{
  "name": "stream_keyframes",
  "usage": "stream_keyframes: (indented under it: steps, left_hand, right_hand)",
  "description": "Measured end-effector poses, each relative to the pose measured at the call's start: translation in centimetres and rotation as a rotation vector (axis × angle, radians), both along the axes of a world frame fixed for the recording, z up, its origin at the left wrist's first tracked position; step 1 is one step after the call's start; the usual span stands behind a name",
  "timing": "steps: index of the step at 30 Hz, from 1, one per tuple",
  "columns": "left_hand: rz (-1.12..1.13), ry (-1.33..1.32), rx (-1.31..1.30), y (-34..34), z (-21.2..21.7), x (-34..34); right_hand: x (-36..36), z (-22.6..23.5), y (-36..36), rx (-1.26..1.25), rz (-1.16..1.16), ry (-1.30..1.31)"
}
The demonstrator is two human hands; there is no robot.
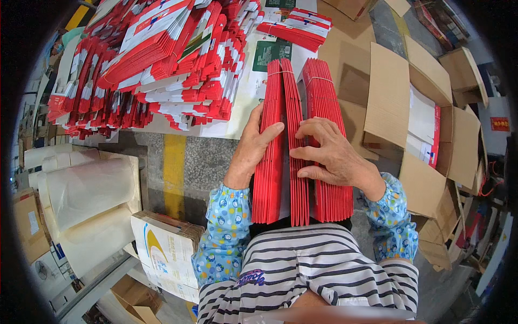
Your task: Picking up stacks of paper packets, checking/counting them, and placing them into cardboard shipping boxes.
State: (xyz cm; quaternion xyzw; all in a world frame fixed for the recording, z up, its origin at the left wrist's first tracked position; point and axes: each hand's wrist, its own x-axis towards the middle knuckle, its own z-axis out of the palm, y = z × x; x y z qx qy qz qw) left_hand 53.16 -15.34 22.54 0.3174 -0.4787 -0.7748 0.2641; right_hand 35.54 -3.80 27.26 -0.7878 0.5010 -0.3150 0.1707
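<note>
Three rows of flat-folded red cartons stand on edge before my body, fanned apart at the near end. My left hand grips the left row from its outer side, thumb lying over the top edges. My right hand reaches across the right row, its bent fingers pressed against the thin middle row. A thin band crosses the far ends of the left and middle rows. Another band goes round the right row. Both palms are hidden.
A large heap of red and white folded cartons covers the table at the far left. A smaller bundle lies beyond my hands. Open cardboard boxes stand at the right; a stack of flat white cartons is at the lower left.
</note>
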Motion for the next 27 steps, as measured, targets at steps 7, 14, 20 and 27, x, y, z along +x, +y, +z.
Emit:
stream_keyframes:
  steps: [7,14,20,27]
  left_hand:
    - [-0.035,-0.076,-0.09,0.0,0.5,-0.3]
    - [-0.038,-0.096,-0.127,-0.1,0.2,-0.4]
    - [0.003,-0.123,-0.17,-0.3,0.1,-0.1]
    - [-0.047,-0.058,0.071,0.3,0.2,-0.6]
  right_hand:
    - [0.1,0.3,-0.1,0.001,0.001,0.02]
    - [0.0,0.3,0.0,0.016,-0.006,-0.032]
    - [-0.7,-0.4,0.4,0.054,0.0,0.007]
    - [-0.3,0.2,0.2,0.144,0.016,0.112]
